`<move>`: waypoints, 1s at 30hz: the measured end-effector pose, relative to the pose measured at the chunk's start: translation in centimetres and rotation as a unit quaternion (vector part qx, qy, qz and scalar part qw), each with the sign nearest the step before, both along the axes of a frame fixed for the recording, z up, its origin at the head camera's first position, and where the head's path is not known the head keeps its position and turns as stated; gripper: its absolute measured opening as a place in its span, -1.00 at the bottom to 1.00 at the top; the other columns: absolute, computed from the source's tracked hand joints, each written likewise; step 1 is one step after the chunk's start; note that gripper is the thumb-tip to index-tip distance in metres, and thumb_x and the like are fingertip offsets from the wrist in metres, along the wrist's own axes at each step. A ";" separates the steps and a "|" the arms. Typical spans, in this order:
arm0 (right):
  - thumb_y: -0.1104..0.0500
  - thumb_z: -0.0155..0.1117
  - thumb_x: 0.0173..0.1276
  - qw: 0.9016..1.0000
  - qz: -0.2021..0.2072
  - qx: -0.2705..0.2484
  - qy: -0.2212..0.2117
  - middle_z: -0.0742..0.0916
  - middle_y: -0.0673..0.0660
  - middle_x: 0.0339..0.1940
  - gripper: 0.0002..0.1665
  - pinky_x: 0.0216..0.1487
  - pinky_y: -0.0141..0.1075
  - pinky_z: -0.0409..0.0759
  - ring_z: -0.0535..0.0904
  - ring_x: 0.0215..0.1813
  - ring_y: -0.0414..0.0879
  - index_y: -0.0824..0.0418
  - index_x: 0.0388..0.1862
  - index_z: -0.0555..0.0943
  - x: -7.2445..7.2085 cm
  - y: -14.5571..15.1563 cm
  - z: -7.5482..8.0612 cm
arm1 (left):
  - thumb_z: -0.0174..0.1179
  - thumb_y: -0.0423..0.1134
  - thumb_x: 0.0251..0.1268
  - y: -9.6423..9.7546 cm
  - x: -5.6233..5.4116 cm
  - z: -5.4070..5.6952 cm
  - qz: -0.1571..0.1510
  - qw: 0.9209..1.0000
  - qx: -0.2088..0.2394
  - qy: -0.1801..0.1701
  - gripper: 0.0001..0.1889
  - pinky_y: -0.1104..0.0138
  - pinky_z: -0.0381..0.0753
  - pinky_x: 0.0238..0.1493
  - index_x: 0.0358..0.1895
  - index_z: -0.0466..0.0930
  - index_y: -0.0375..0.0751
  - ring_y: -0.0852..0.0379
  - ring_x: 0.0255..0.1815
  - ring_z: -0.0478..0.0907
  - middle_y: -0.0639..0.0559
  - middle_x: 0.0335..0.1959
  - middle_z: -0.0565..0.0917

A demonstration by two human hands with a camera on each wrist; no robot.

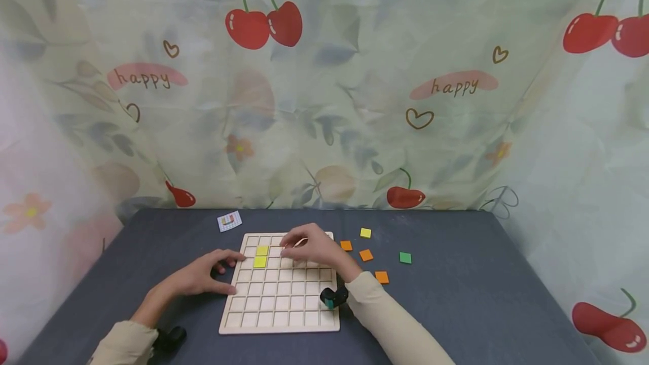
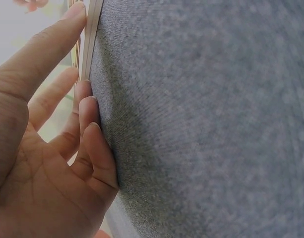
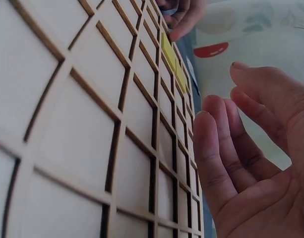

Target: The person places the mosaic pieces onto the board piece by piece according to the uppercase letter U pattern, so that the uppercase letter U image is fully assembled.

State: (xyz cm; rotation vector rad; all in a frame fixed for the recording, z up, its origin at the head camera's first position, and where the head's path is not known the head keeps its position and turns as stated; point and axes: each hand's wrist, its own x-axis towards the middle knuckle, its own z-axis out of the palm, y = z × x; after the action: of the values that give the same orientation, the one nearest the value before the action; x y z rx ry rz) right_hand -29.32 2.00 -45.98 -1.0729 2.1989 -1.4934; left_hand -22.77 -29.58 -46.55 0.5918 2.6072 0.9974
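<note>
A light wooden grid board lies on the dark table, with two yellow square tiles in neighbouring cells near its far left corner. My left hand rests at the board's left edge, thumb and fingers spread and touching the rim. In the left wrist view the fingertips lie along the board's side. Over the far middle of the board, my right hand pinches a small red piece, of which only a sliver shows in the head view. The fingers hide it in the right wrist view.
Several loose square tiles lie right of the board: orange ones, a yellow one and a green one. A small card with a coloured grid pattern lies beyond the board's far left corner. A printed curtain hangs behind the table.
</note>
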 end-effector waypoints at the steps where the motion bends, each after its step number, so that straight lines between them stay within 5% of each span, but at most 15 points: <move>1: 0.28 0.39 0.41 1.000 0.000 -0.003 -0.003 0.75 0.22 -0.12 -0.72 -0.14 -0.20 0.63 0.67 -0.12 0.14 0.41 0.03 0.70 0.0 0.3 0.0 | 0.54 -0.08 0.15 0.0 0.0 0.0 0.000 1.000 0.000 0.000 -0.29 0.00 0.44 0.02 0.34 0.49 -0.23 -0.06 -0.03 0.44 -0.05 0.00 0.48; 6: 0.27 0.40 0.40 1.000 -0.004 -0.012 -0.023 0.75 0.19 -0.13 -0.69 -0.15 -0.03 0.65 0.69 -0.18 0.22 0.42 0.06 0.69 -0.3 1.8 -0.1 | 0.54 -0.07 0.15 -0.1 -0.2 -0.1 -0.001 1.000 0.001 0.004 -0.29 0.01 0.44 0.02 0.34 0.49 -0.22 -0.05 -0.04 0.44 -0.05 0.01 0.48; 10: 0.25 0.40 0.41 1.000 -0.010 -0.004 -0.018 0.75 0.13 -0.15 -0.69 -0.13 -0.14 0.64 0.69 -0.15 0.15 0.39 0.05 0.70 -0.4 3.0 -0.3 | 0.53 -0.06 0.16 -0.1 -0.2 -0.1 -0.005 1.000 0.002 0.007 -0.30 0.02 0.45 0.02 0.34 0.50 -0.22 -0.05 -0.04 0.44 -0.05 0.01 0.48; 23: 0.24 0.40 0.42 0.999 -0.029 0.013 -0.006 0.73 0.18 -0.17 -0.68 -0.16 0.01 0.65 0.70 -0.24 0.24 0.40 0.06 0.68 -0.7 7.4 -1.0 | 0.52 -0.09 0.18 -0.2 0.0 -0.3 -0.016 1.000 0.015 0.006 -0.31 0.06 0.45 0.01 0.34 0.49 -0.24 -0.04 -0.03 0.44 -0.04 0.01 0.47; 30: 0.20 0.41 0.41 0.998 -0.046 0.037 0.022 0.74 0.13 -0.16 -0.69 -0.16 -0.15 0.64 0.69 -0.21 0.11 0.37 0.04 0.70 -0.9 9.9 -1.0 | 0.52 -0.12 0.18 -0.1 0.1 0.0 -0.013 1.000 0.014 0.008 -0.32 0.05 0.45 0.00 0.34 0.49 -0.26 -0.04 -0.04 0.44 -0.04 0.00 0.47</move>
State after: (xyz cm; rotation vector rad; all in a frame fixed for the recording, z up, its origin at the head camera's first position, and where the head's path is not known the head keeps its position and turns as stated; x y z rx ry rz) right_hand -30.24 11.92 -46.94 -1.0040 2.3431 -1.4256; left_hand -22.65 -29.70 -46.57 0.6403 2.5961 1.0258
